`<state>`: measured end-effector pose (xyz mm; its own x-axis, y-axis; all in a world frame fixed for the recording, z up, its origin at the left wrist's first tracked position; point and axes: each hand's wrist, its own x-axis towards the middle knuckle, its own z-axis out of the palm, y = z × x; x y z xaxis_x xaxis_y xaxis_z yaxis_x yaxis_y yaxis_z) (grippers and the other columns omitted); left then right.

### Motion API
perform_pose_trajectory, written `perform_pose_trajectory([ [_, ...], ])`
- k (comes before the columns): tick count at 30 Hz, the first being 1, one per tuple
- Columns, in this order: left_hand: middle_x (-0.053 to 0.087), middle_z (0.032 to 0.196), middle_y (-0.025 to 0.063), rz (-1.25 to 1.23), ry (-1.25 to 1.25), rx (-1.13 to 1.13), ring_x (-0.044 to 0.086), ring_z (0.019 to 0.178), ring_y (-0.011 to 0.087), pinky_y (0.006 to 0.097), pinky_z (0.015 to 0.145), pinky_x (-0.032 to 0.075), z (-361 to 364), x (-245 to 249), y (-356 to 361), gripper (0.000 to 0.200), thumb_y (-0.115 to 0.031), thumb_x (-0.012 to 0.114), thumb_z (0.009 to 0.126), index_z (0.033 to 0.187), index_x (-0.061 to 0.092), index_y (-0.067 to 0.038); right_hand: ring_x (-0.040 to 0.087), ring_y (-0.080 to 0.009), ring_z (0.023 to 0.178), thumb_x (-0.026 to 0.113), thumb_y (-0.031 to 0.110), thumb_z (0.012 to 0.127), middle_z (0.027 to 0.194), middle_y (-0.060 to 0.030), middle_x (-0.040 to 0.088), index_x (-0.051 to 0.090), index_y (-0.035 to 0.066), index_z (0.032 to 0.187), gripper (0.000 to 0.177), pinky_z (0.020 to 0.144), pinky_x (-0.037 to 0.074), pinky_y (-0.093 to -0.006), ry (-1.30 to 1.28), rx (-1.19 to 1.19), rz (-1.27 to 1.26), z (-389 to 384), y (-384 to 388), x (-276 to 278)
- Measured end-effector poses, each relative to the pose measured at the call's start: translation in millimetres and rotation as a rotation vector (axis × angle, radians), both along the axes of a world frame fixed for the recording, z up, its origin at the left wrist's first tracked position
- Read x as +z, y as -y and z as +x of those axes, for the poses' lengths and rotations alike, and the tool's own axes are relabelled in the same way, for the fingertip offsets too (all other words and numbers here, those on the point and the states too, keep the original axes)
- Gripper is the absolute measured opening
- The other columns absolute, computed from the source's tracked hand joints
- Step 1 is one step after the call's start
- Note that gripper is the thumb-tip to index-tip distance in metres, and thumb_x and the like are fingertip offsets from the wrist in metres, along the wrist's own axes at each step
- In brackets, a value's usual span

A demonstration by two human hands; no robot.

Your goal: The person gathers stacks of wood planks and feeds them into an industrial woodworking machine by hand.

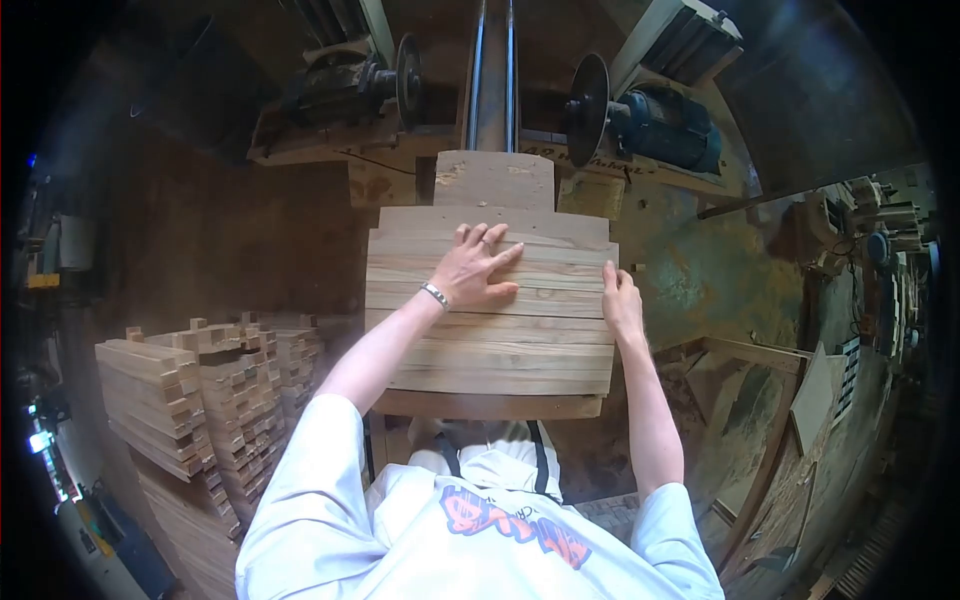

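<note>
Several pale wooden strips lie side by side in front of me on a wooden sled. My left hand presses flat on top of them, its fingers spread and gripping nothing. At the right ends of the strips is my right hand, its fingers stretched forward along the edge and touching it; part of the palm side is hidden. The sled's near edge shows below the strips, close to my body.
Two motors with round saw blades flank metal rails beyond the sled. Tall stacks of notched wooden pieces stand at left. A wooden frame with boards is at right.
</note>
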<state>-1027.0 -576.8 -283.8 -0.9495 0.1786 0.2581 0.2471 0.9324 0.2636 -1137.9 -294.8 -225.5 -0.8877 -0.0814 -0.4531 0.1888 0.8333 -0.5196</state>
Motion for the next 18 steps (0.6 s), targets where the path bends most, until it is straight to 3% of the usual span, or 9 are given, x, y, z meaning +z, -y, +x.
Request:
perform_pose_trajectory([
  [4, 0.041, 0.139, 0.0168, -0.015, 0.030, 0.022, 0.038, 0.124, 0.0339, 0.0465, 0.108, 0.026, -10, 4, 8, 0.073, -0.063, 0.064, 0.083, 0.142, 0.053, -0.022, 0.042, -0.0459, 0.135, 0.037, 0.065, 0.098, 0.144, -0.0344, 0.042, 0.033, -0.006, 0.148, 0.087, 0.113, 0.034, -0.0480, -0.053, 0.005, -0.073, -25, 17, 4],
  [5, 0.040, 0.139, 0.0178, -0.013, 0.065, 0.024, 0.038, 0.123, 0.0347, 0.0469, 0.108, 0.025, -12, 11, 11, 0.075, -0.062, 0.066, 0.081, 0.143, 0.052, -0.021, 0.041, -0.0463, 0.134, 0.045, 0.060, 0.098, 0.143, -0.0323, 0.043, 0.035, -0.006, 0.147, 0.083, 0.112, 0.033, -0.0488, -0.057, -0.022, -0.123, -26, 21, 9],
  [6, 0.040, 0.140, 0.0188, -0.013, 0.095, 0.027, 0.037, 0.123, 0.0356, 0.0473, 0.108, 0.025, -17, 22, 14, 0.078, -0.062, 0.067, 0.080, 0.144, 0.050, -0.021, 0.040, -0.0456, 0.133, 0.052, 0.057, 0.095, 0.142, -0.0309, 0.043, 0.036, -0.005, 0.146, 0.081, 0.112, 0.032, -0.0505, -0.258, 0.074, -0.067, -20, 24, 6],
  [7, 0.036, 0.142, 0.0223, -0.004, 0.243, -0.024, 0.037, 0.125, 0.0391, 0.0529, 0.110, 0.025, -18, 34, 19, 0.104, -0.063, 0.077, 0.065, 0.151, 0.039, -0.019, 0.039, -0.0450, 0.133, 0.059, 0.053, 0.093, 0.142, -0.0294, 0.043, 0.038, -0.005, 0.144, 0.081, 0.112, 0.031, -0.0522, -0.455, 0.166, -0.007, -4, 25, 3],
  [9, 0.033, 0.144, 0.0235, -0.155, 0.305, -0.045, 0.036, 0.128, 0.0416, 0.0575, 0.111, 0.023, -18, 47, 21, 0.119, -0.060, 0.082, 0.055, 0.154, 0.031, -0.018, 0.039, -0.0444, 0.130, 0.073, 0.044, 0.085, 0.140, -0.0271, 0.044, 0.038, -0.005, 0.143, 0.083, 0.111, 0.031, -0.0549, -0.581, 0.537, -0.057, 38, 27, 18],
  [11, 0.031, 0.145, 0.0268, -0.204, 0.329, -0.033, 0.033, 0.132, 0.0468, 0.0665, 0.112, 0.022, -19, 43, 19, 0.138, -0.053, 0.088, 0.041, 0.157, 0.020, -0.018, 0.031, -0.0459, 0.138, 0.075, 0.054, 0.078, 0.148, -0.0278, 0.036, 0.035, -0.003, 0.147, 0.098, 0.116, 0.020, -0.0595, -0.407, 0.873, -0.269, 92, 28, 7],
  [13, 0.030, 0.144, 0.0293, -0.187, 0.546, -0.019, 0.033, 0.132, 0.0475, 0.0677, 0.111, 0.023, -30, 59, 11, 0.139, -0.049, 0.088, 0.040, 0.157, 0.019, -0.017, 0.013, -0.0470, 0.147, 0.073, 0.063, 0.073, 0.156, -0.0270, 0.023, 0.030, -0.003, 0.150, 0.110, 0.119, 0.006, -0.0621, -0.351, 1.076, -0.170, 125, 28, 2],
  [14, 0.030, 0.144, 0.0305, -0.175, 0.646, -0.005, 0.033, 0.132, 0.0479, 0.0683, 0.110, 0.024, -37, 65, 9, 0.140, -0.047, 0.088, 0.039, 0.157, 0.019, -0.017, -0.001, -0.0461, 0.150, 0.072, 0.071, 0.068, 0.161, -0.0256, 0.010, 0.026, -0.002, 0.153, 0.121, 0.119, -0.002, -0.0635, -0.295, 1.185, -0.067, 128, 25, -15],
  [18, 0.034, 0.140, 0.0328, -0.075, 0.615, -0.069, 0.036, 0.131, 0.0455, 0.0652, 0.104, 0.030, -42, 61, 26, 0.144, -0.045, 0.088, 0.034, 0.157, 0.017, -0.015, 0.010, -0.0461, 0.148, 0.077, 0.064, 0.065, 0.158, -0.0257, 0.018, 0.022, -0.001, 0.154, 0.123, 0.119, 0.005, -0.0626, -0.341, 1.205, -0.147, 118, 23, -28],
])
